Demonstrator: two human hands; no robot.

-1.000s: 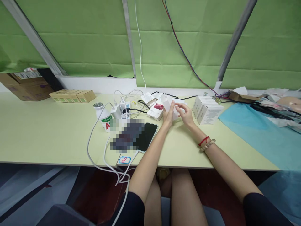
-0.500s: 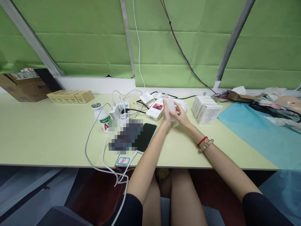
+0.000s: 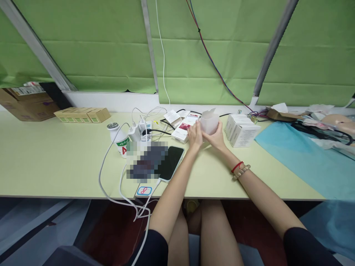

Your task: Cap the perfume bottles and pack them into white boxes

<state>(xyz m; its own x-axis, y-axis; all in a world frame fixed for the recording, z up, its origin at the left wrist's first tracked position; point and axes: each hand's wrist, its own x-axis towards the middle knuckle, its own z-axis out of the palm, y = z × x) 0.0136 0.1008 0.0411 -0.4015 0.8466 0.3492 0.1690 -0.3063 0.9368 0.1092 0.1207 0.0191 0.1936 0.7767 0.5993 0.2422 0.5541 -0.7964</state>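
Observation:
A small white paper box [image 3: 209, 122] with raised flaps at its top is upright between my hands over the table. My right hand [image 3: 216, 138] wraps around its right side and lower front, thumb pointing left. At the box's left edge, my left hand [image 3: 196, 136] presses with bent fingers held close together. Just left of that hand lies a white printed carton [image 3: 183, 128] with a pink picture. Several white cartons [image 3: 240, 130] stand in a group to the right of my right hand.
Left of my arms are a phone [image 3: 171, 162], a white bottle [image 3: 118, 139] and a charger power strip [image 3: 135, 133] with looping cables. Small tan boxes [image 3: 83, 115] form a row farther left. Blue sheeting [image 3: 285, 151] covers the right side.
The white box has gone from flat-looking to opened out, with its flaps standing up. My right hand now wraps around it, while my left hand has shifted slightly to its left side.

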